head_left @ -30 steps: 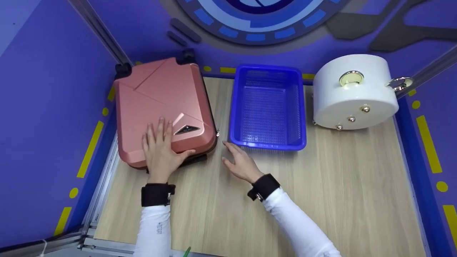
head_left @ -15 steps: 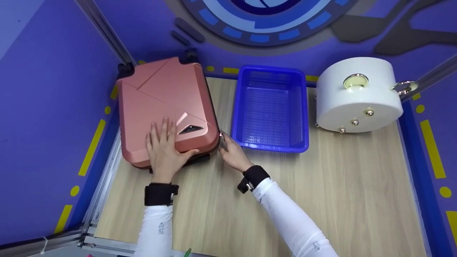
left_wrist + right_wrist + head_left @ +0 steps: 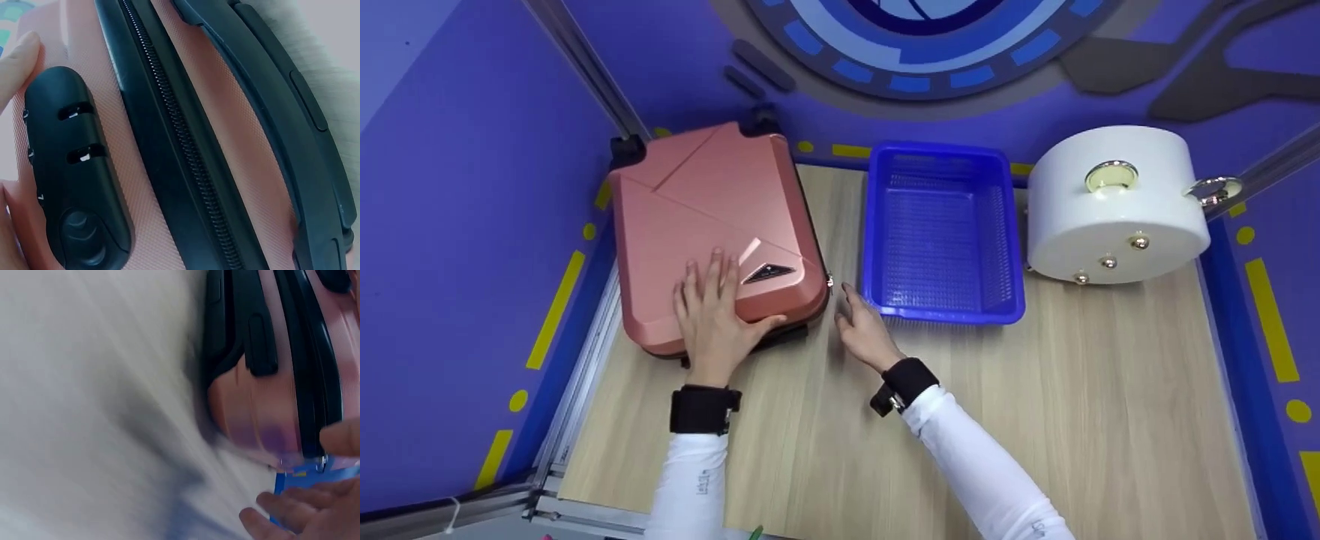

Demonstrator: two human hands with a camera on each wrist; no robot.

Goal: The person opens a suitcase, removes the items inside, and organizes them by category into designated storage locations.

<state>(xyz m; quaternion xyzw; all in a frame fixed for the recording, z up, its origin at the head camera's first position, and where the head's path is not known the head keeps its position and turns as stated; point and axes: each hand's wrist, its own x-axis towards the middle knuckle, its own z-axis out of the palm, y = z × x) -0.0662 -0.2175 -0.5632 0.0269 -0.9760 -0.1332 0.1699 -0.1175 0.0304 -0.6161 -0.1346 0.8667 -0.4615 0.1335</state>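
Observation:
A pink hard-shell suitcase [image 3: 712, 210] lies flat at the back left, its wheels toward the far wall. My left hand [image 3: 711, 319] rests on its lid near the front edge, fingers spread. In the left wrist view a black combination lock [image 3: 79, 169], a zipper [image 3: 180, 124] and a black carry handle [image 3: 270, 112] show along the front side. My right hand [image 3: 870, 334] is just off the suitcase's right front corner, fingers extended and holding nothing. The metal zipper pull [image 3: 830, 280] hangs at that corner, near the right fingertips and thumb [image 3: 340, 437].
A blue plastic basket [image 3: 949, 313] stands right of the suitcase, close to my right fingertips. Farther right, a white round case [image 3: 1114, 202] with gold ring handles and knobs lies against the back wall. Purple walls enclose the wooden table [image 3: 1035, 420] at the back and sides.
My right hand reached the zipper pull half a second ago and has since drawn back to the right. The basket has shifted slightly right. My left hand has stayed on the lid.

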